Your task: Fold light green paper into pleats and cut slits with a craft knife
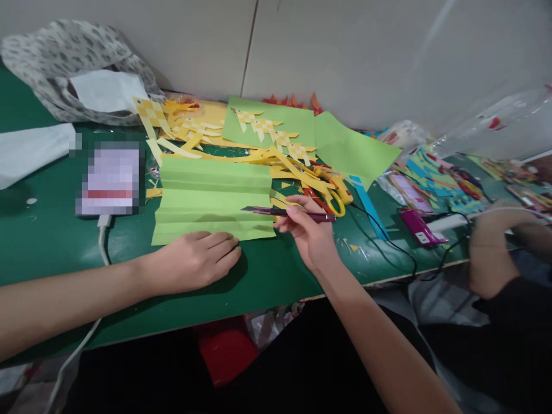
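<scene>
A sheet of light green paper [215,178] with crosswise creases lies in front of me on the green table. My left hand [209,259] rests palm down over its lower edge, fingers close together and lying nearly flat. In my right hand [308,227] is a slim pinkish-purple craft knife [319,217], gripped between thumb and fingers. Its blade points left, over the right half of the creased paper; whether the tip touches the paper I cannot tell. Just beyond this hand lie yellow-handled scissors [336,201], partly among yellow paper strips [297,169].
Behind are woven yellow paper fish [259,123] on another green sheet [297,118]. A phone [112,181] with a white cable [102,241] sits left, near a patterned cloth bag [38,63]. At right are a blue strip [368,207], a magenta power bank [418,227] and another person's arm [491,253].
</scene>
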